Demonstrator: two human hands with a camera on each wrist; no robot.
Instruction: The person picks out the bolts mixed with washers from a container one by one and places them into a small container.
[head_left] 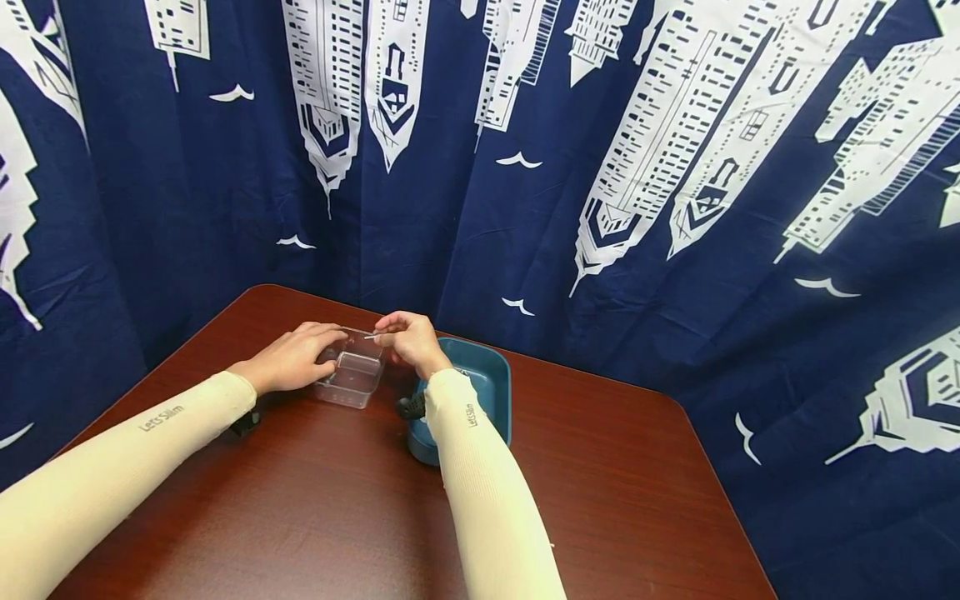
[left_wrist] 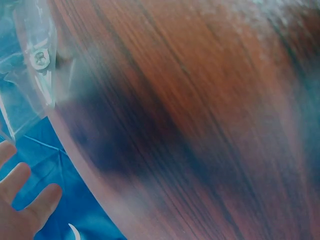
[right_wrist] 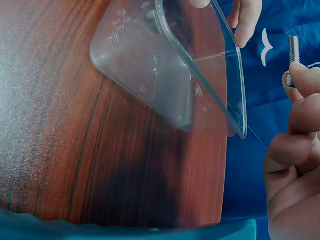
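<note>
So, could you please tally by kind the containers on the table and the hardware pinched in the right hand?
Clear plastic container: 1
Blue tray: 1
Threaded metal screw, pinched in the right hand: 1
Total: 3

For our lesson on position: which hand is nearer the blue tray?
Right. In the head view, the right hand is next to the blue tray, at its far left corner; the left hand is farther left, at the clear plastic container.
</note>
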